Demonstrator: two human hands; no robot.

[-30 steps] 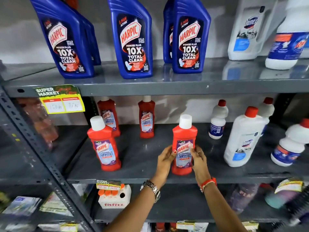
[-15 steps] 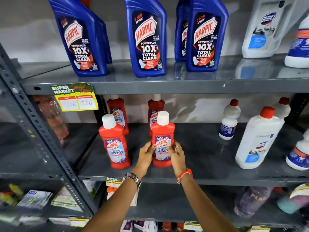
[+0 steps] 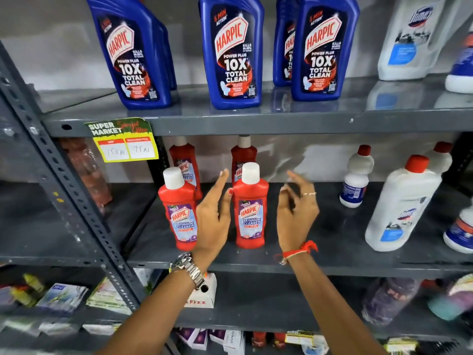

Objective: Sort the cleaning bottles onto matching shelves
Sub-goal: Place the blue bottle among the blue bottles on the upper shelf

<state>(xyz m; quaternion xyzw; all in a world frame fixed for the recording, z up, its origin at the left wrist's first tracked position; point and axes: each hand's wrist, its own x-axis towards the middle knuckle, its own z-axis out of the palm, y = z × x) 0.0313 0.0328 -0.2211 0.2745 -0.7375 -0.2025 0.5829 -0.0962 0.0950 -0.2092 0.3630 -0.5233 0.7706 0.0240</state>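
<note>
1. I judge the placing step finished: the red bottle [image 3: 250, 208] stands on the middle shelf [image 3: 320, 262] among three other red bathroom-cleaner bottles, one just to its left [image 3: 178, 208] and two behind.
2. My left hand [image 3: 213, 219] is spread wide, fingers straight, the thumb close to the bottle's shoulder; I cannot tell if it touches.
3. My right hand [image 3: 297, 216] is loosely open and empty, just right of the bottle, apart from it.
4. The bottle stands upright, long axis vertical, white cap up, label facing me.
5. Next, I reckon, comes picking another misplaced bottle; the white bottles [image 3: 401, 206] stand further right, the blue ones [image 3: 231, 49] on the shelf above.
</note>
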